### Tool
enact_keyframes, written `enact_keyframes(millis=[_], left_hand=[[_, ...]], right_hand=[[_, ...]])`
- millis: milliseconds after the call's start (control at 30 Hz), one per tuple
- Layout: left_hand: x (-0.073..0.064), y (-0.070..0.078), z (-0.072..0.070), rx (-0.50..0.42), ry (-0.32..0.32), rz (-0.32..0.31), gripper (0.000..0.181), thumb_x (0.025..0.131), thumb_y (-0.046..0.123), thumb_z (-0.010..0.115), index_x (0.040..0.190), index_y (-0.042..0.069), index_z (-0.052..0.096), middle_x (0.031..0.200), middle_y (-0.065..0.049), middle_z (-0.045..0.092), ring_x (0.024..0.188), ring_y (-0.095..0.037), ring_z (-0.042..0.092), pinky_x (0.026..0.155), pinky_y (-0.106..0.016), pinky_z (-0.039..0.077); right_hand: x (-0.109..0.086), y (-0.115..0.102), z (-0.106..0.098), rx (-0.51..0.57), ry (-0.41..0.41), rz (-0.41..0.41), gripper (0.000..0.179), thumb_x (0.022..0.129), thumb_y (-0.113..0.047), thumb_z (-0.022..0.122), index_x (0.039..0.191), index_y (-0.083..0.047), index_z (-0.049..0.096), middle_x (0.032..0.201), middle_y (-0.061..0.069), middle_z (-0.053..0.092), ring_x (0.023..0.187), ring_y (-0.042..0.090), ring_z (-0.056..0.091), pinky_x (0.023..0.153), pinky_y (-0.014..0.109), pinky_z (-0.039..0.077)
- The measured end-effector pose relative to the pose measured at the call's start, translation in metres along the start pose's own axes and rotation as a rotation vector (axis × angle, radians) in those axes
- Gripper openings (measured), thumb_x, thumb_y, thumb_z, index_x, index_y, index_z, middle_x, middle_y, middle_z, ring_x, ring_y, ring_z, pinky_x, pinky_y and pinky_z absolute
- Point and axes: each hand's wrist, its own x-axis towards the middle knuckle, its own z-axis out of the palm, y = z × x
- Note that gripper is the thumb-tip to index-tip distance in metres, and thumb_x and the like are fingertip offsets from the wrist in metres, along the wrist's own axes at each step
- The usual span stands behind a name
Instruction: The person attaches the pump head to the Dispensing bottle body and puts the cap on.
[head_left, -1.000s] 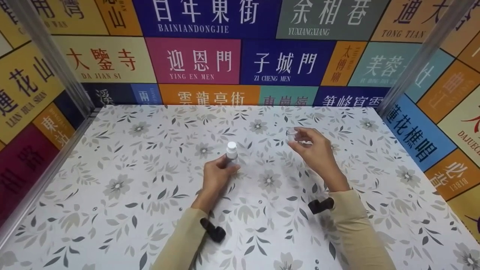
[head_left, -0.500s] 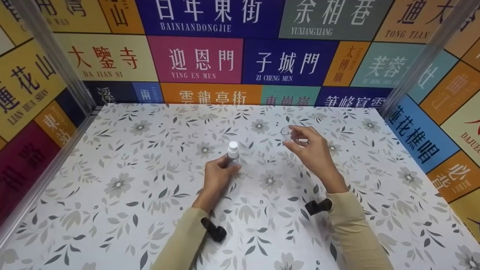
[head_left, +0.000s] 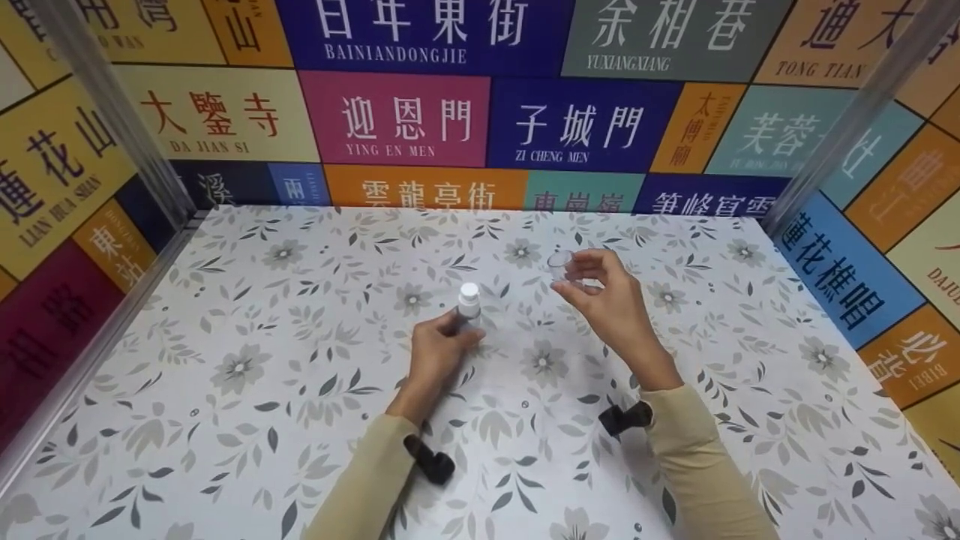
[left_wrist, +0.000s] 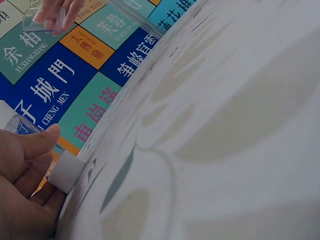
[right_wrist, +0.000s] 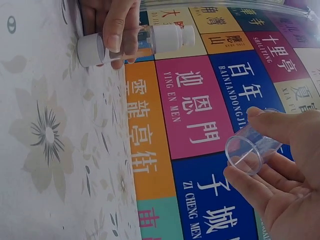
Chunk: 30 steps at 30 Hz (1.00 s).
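My left hand (head_left: 439,351) grips a small clear pump bottle (head_left: 469,301) with a white pump head (right_wrist: 170,38) and a white base (left_wrist: 66,171). It stands upright, its base at the tabletop. To its right and raised above the table, my right hand (head_left: 621,311) holds a clear, hollow plastic cap (head_left: 559,264) between thumb and fingers. In the right wrist view the cap's open rim (right_wrist: 243,155) shows, tilted, apart from the bottle. My left fingers hide part of the bottle's middle.
A white tablecloth (head_left: 300,450) with grey flowers and leaves covers the table. Behind it stands a wall (head_left: 394,120) of coloured panels with lettering. Clear upright posts (head_left: 120,112) rise at both back corners. A dark wrist camera (head_left: 430,459) sits at each cuff.
My right hand has moved slightly left with the cap, nearer the bottle, and the cap's rim has tilted downward. The left hand and bottle stay nearly in place.
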Motion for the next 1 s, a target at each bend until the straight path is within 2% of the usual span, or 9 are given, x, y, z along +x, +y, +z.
enact_keyframes(millis=[200,300,533,800,1000], left_hand=[[0.0,0.002,-0.001,0.005,-0.007,0.006,0.053,0.078,0.003,0.081,0.128,0.0,0.063,0.133,-0.02,0.063,0.13,-0.033,0.059,0.109,-0.039,0.047],[0.001,0.001,0.0,0.008,-0.003,0.004,0.053,0.078,0.003,0.081,0.127,0.001,0.064,0.133,-0.019,0.063,0.129,-0.032,0.059,0.109,-0.038,0.047],[0.002,-0.002,0.0,0.015,0.006,-0.006,0.051,0.077,0.004,0.082,0.126,0.002,0.066,0.131,-0.019,0.064,0.127,-0.032,0.061,0.108,-0.038,0.049],[0.001,-0.002,0.0,-0.01,0.005,0.013,0.048,0.077,0.003,0.081,0.123,0.0,0.067,0.129,-0.02,0.066,0.125,-0.032,0.062,0.107,-0.038,0.05],[0.001,-0.002,0.0,-0.009,0.0,0.026,0.049,0.078,0.003,0.081,0.124,-0.001,0.066,0.129,-0.021,0.065,0.127,-0.032,0.061,0.109,-0.04,0.048]], right_hand=[[0.0,-0.007,0.002,0.06,0.039,-0.038,0.047,0.088,-0.018,0.077,0.126,-0.003,0.054,0.119,0.012,0.065,0.112,0.019,0.064,0.093,0.018,0.055],[-0.002,-0.01,0.006,0.088,0.044,-0.073,0.046,0.088,-0.018,0.077,0.127,-0.003,0.056,0.119,0.012,0.065,0.112,0.018,0.065,0.091,0.015,0.054],[-0.004,-0.012,0.022,0.09,0.05,-0.15,0.041,0.089,-0.016,0.076,0.126,-0.004,0.063,0.12,0.013,0.067,0.112,0.021,0.066,0.093,0.023,0.057],[-0.004,-0.016,0.034,0.07,0.011,-0.149,0.042,0.091,-0.017,0.074,0.13,-0.008,0.064,0.124,0.011,0.063,0.115,0.024,0.064,0.099,0.036,0.056],[-0.003,-0.022,0.041,0.04,-0.011,-0.193,0.042,0.092,-0.014,0.073,0.132,-0.008,0.063,0.126,0.013,0.059,0.117,0.026,0.063,0.1,0.04,0.056]])
